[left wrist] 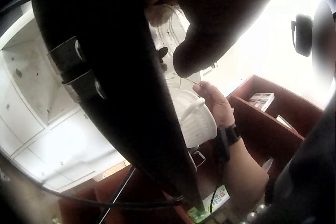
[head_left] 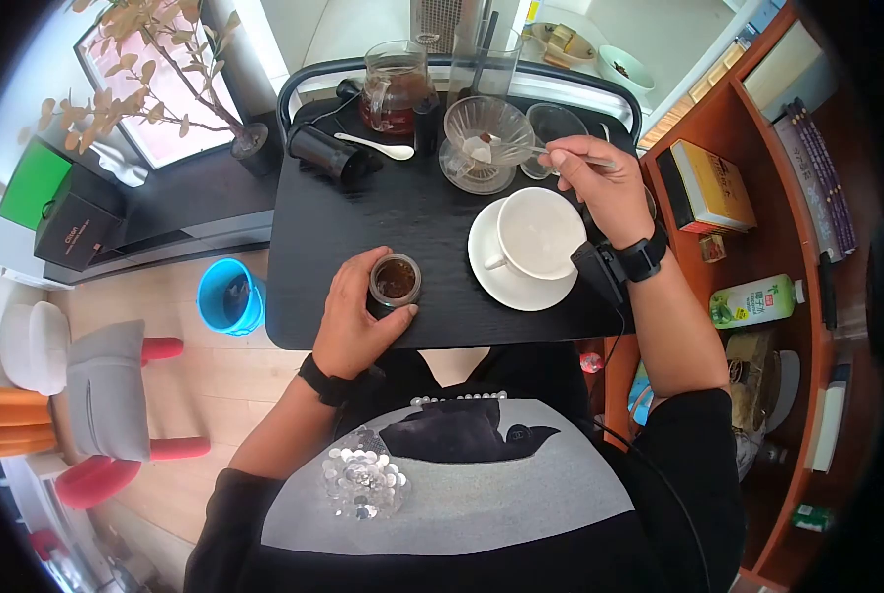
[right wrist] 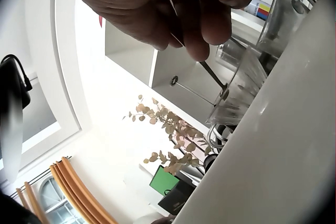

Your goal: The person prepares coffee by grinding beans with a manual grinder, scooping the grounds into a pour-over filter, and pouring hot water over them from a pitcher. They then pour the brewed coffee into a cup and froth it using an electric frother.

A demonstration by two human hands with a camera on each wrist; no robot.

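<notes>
Where the thin spoon point(right wrist: 212, 75) leaves the fingertips, its long axis runs leftward, almost straight across the head view, and in the right wrist view its far end slants down to the glass dripper point(head_left: 517, 139). The right hand point(head_left: 602, 188) pinches the handle between thumb and fingers, so the spoon lies to the left of that hand, its tip at the dripper (whether it touches the glass or the dark and pale bits inside, one cannot tell).

Nearer the body and well to the left, the small jar point(head_left: 396, 280) stands upright on the black table point(head_left: 402, 212), mouth up, dark contents showing. The left hand point(head_left: 351, 311) curls around it, fingers on the far side and thumb on the near.

Between the two hands sits the white cup point(head_left: 541, 232) on its saucer point(head_left: 485, 265); any path from spoon to jar would, by the look of it, pass over or around that cup. The right hand is clearly nearer the dripper. Beyond the jar lies a white spoon point(head_left: 378, 147), touched by neither hand.
</notes>
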